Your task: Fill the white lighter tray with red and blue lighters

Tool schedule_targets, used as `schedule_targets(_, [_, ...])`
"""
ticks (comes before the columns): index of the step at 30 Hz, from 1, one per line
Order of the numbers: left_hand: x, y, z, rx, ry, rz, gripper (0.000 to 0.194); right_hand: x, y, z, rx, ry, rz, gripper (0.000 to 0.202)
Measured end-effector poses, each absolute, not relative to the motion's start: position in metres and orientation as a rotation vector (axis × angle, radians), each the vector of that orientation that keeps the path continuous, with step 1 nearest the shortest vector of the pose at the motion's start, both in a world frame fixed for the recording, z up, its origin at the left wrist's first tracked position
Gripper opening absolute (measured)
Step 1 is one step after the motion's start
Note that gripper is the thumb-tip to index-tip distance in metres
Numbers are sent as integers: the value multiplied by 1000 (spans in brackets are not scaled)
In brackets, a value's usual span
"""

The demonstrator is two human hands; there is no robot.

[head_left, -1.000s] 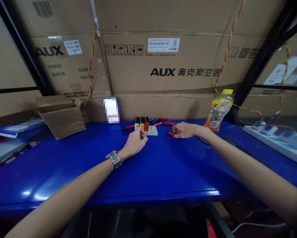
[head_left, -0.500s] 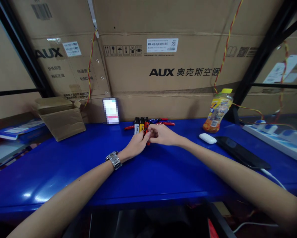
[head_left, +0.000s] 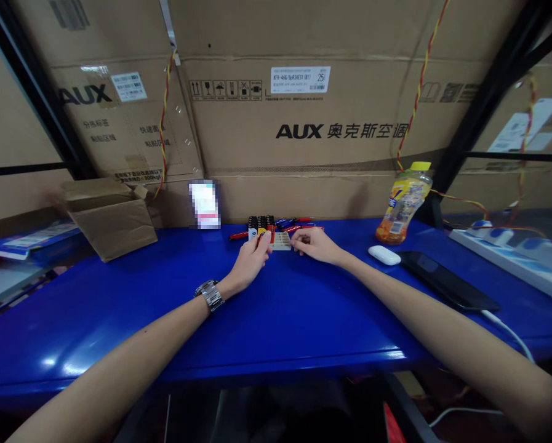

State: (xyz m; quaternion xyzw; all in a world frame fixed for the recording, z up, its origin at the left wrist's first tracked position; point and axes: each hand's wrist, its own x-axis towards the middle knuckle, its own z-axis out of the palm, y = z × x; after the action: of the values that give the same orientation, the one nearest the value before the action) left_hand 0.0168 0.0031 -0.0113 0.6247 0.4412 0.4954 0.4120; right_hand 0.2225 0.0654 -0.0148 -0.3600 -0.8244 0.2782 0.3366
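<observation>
Rows of lighters (head_left: 253,230) with black tops and white, yellow and red bodies stand upright in the left part of a pale slotted tray (head_left: 282,241). The slots in its right part show. My left hand (head_left: 252,255) is closed in front of the lighters, thumb up; a dark tip at its fingers looks like the top of a lighter, its body hidden. My right hand (head_left: 316,243) is at the tray's right end, fingers curled into a pinch; what they hold, if anything, is too small to make out.
Red and blue pens (head_left: 298,221) lie behind the tray. On the left are a lit phone (head_left: 205,204) and an open cardboard box (head_left: 112,224). A drink bottle (head_left: 402,206), white earbud case (head_left: 384,255), black phone (head_left: 446,283) and power strip (head_left: 511,261) stand or lie right.
My hands have come apart: the right has moved right, the left slightly left and down. The red lighter between them is no longer seen there, and the tray's slots show.
</observation>
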Motion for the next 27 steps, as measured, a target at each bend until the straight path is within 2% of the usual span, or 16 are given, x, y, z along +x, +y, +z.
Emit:
schedule_targets(4, [13,3,-11,1717,1288,1213,49,223,64,-15,-956,-2187,675,14])
schedule_targets(11, [12,1,-10,1863,1481,1179,30,225,67,-18,-944,-2224,626,13])
schedule_targets(19, [13,-2,-7,1883,1477,1174,27,225,67,-18,-932,-2266,568,13])
schedule_targets(23, [13,-4,-3,1901,1530,1134,27,220,60,-13,-925,-2231,626,13])
schedule_targets(27, [12,-6,-1,1986,1527,1079,22,205,43,-4,-878,-2122,776,21])
